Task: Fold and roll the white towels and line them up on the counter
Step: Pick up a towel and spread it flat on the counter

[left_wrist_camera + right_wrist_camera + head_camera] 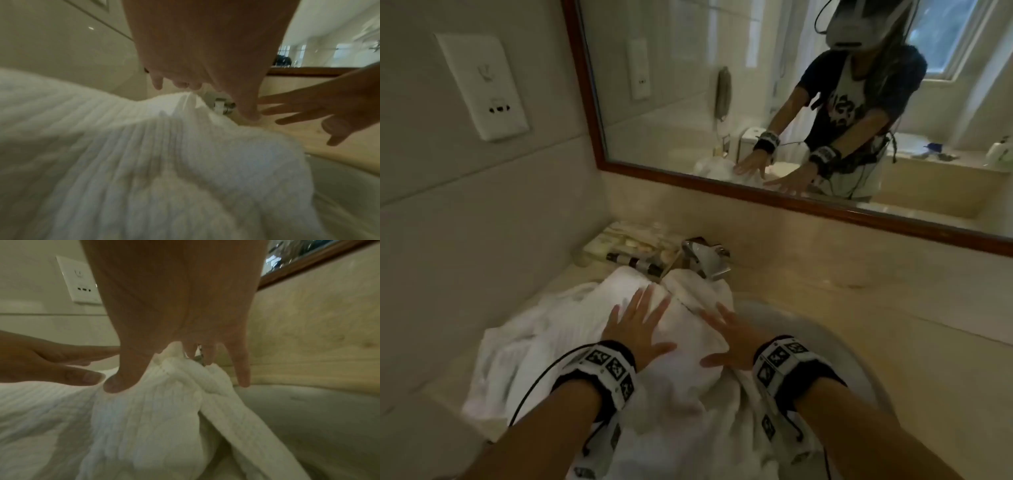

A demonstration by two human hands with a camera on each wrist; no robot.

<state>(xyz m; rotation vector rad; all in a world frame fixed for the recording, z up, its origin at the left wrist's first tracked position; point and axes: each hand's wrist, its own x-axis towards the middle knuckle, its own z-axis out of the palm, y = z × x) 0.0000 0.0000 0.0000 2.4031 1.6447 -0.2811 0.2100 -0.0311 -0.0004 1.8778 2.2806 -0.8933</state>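
Observation:
A crumpled white towel [688,394] lies heaped over the left part of the sink and the counter beside it. My left hand [637,325] is spread flat, palm down, on the towel's upper left part. My right hand [726,339] is spread the same way just to its right, near a thick folded hem. In the left wrist view the left hand [185,73] sits over the towel [144,162], fingers straight. In the right wrist view the right hand [185,337] has its thumb on the towel [144,418]. Neither hand grips any cloth.
A chrome faucet [705,257] stands just behind the towel. A tray of toiletries [630,240] sits in the back left corner. The sink basin [825,342] shows bare at the right, with beige counter [859,291] beyond. Above are a wood-framed mirror [756,195] and a wall socket [482,85].

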